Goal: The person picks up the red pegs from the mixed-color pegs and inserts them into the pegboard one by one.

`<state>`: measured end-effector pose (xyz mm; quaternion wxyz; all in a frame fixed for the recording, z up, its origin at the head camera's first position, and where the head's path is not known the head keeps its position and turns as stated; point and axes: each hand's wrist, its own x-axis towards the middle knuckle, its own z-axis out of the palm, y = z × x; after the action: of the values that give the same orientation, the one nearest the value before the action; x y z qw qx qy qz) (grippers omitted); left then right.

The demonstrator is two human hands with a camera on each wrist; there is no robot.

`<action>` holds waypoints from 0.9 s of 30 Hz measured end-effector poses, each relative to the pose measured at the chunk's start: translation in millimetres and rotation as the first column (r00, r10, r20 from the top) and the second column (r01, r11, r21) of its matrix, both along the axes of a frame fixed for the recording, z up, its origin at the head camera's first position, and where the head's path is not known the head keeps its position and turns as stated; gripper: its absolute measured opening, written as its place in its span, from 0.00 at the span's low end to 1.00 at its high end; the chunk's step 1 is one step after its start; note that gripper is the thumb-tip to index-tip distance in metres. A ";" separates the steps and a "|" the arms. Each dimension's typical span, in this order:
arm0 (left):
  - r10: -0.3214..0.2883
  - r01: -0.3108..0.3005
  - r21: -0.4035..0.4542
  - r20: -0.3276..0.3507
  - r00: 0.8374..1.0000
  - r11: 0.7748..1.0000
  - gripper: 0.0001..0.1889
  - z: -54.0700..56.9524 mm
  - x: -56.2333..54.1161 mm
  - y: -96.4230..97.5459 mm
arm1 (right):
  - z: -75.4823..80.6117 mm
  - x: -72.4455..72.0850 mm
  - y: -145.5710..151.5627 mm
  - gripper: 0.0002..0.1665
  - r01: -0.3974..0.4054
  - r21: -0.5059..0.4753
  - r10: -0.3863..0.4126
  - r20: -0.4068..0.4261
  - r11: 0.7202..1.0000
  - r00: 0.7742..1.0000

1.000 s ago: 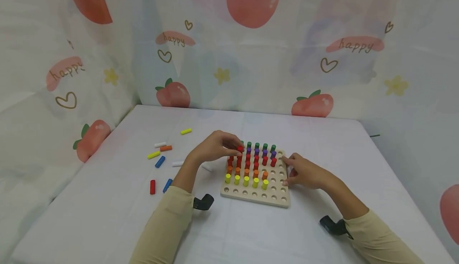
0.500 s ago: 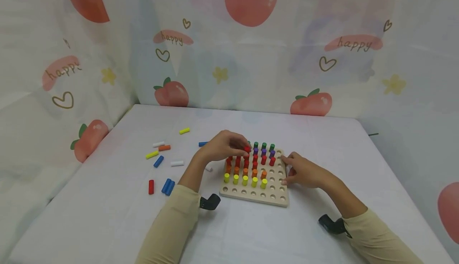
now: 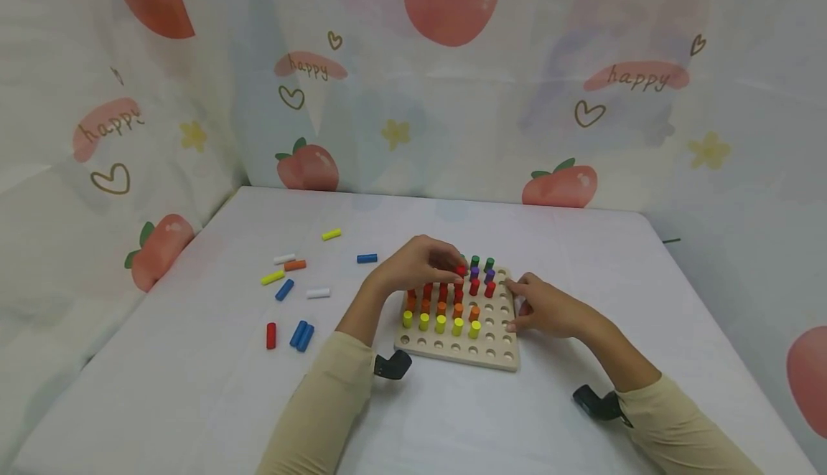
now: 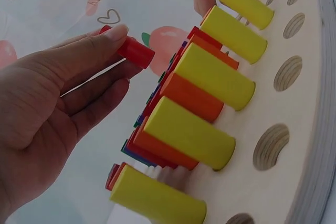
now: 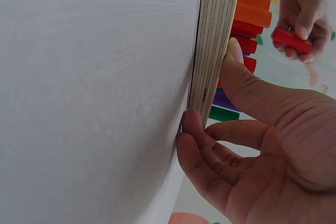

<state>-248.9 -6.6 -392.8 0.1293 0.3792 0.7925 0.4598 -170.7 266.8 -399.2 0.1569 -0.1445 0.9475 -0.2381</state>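
My left hand (image 3: pixel 418 263) pinches a red peg (image 4: pixel 137 53) between thumb and fingers, above the pegs of a wooden pegboard (image 3: pixel 446 355). In the left wrist view that peg is tilted and apart from the board. Rows of yellow pegs (image 3: pixel 440 323), orange pegs (image 3: pixel 441 308) and red pegs (image 3: pixel 474 286) stand upright in holes, with purple pegs (image 3: pixel 489 275) and green pegs (image 3: pixel 489 264) behind, partly hidden by the left hand. My right hand (image 3: pixel 549 308) grips the board's right edge, its thumb (image 5: pixel 239 69) on the peg side and fingers at the edge.
Loose pegs lie on the white table left of the board: blue pegs (image 3: pixel 301 336), a red peg (image 3: pixel 271 336), a white peg (image 3: pixel 318 293), an orange peg (image 3: pixel 295 265) and a yellow peg (image 3: pixel 332 234). A printed curtain (image 3: pixel 452 123) stands behind the table.
My left hand has moved rightward over the board, still holding the red peg. Loose blue pegs it covered now show. The right hand stays at the board's edge.
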 end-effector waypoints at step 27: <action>-0.039 0.041 -0.041 0.069 0.997 0.998 0.12 -8.2 8.0 24.8 | 0.6 -0.9 0.9 0.54 -0.023 -0.003 0.023 -0.010 1.000 1.000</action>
<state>-240.9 18.1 -401.1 0.1735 0.3762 0.7893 0.4531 -171.6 267.7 -398.6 0.1545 -0.1567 0.9463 -0.2370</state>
